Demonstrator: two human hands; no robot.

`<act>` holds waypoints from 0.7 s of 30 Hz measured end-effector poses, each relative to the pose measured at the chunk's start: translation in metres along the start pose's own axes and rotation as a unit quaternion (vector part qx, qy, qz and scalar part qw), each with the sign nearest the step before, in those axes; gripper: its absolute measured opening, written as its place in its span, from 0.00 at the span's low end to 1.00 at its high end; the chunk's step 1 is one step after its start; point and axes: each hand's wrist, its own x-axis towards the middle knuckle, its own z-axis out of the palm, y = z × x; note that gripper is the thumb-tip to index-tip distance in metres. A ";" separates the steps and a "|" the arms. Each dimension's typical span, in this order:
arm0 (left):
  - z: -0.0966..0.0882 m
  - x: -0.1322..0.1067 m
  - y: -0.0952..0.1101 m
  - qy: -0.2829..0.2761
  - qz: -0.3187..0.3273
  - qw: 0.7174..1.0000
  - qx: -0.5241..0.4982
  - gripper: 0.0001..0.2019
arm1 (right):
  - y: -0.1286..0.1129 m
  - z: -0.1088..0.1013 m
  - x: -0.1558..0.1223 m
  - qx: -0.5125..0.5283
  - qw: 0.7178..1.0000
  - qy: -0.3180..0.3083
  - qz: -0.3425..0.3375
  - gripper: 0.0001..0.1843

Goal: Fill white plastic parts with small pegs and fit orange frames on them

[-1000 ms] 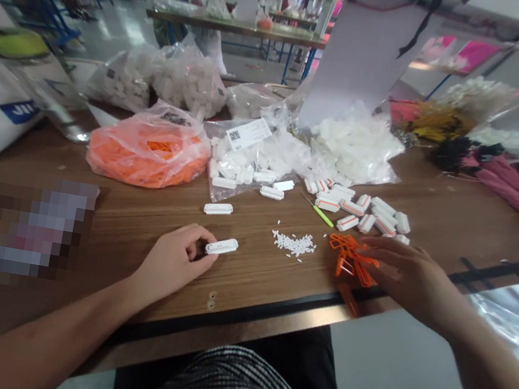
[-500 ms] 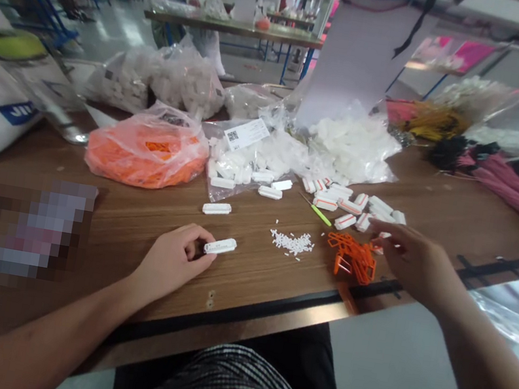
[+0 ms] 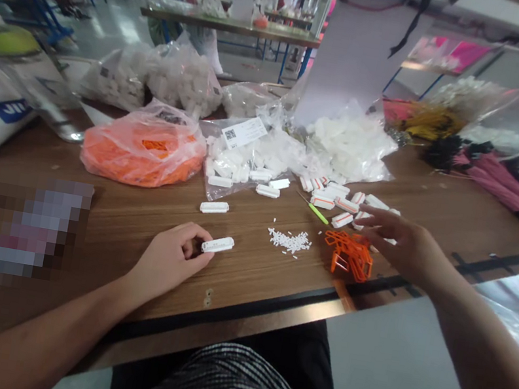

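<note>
Between thumb and fingertips, my left hand (image 3: pixel 176 257) grips a long white plastic connector housing (image 3: pixel 218 245) by its left end, just above the table. Another white housing (image 3: pixel 214 207) lies behind it. My right hand (image 3: pixel 394 240) is open, fingers stretched to the left, above the right side of a tangle of orange plastic clips (image 3: pixel 351 255). White housings with orange strips (image 3: pixel 342 220) are heaped beside its fingertips, some partly hidden by the hand. A scatter of tiny white pegs (image 3: pixel 289 241) lies between my hands. A green-handled pick (image 3: pixel 318 214) rests behind the pegs.
Behind stand a bag of orange parts (image 3: pixel 142 151), a labelled clear bag of white housings (image 3: pixel 245 162) and a bag of white pieces (image 3: pixel 352 144). Pink wire bundles (image 3: pixel 504 186) lie at the right. The table's front edge (image 3: pixel 270 306) has black tape.
My right hand has moved slightly left and up, its fingers stretching out over the orange clips. My left hand still grips the same white connector housing. The view has shifted slightly.
</note>
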 end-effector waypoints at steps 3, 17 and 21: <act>-0.001 0.000 0.001 -0.002 -0.001 1.000 0.003 0.09 | -0.010 -0.002 -0.003 0.084 0.996 -0.016 0.009 0.27; -0.012 -0.009 0.012 0.001 0.058 0.998 0.015 0.10 | -0.098 0.084 -0.007 0.558 0.792 -0.230 -0.094 0.23; -0.016 -0.015 0.017 0.133 0.112 0.985 0.001 0.08 | -0.118 0.091 -0.005 0.509 0.816 -0.248 -0.117 0.25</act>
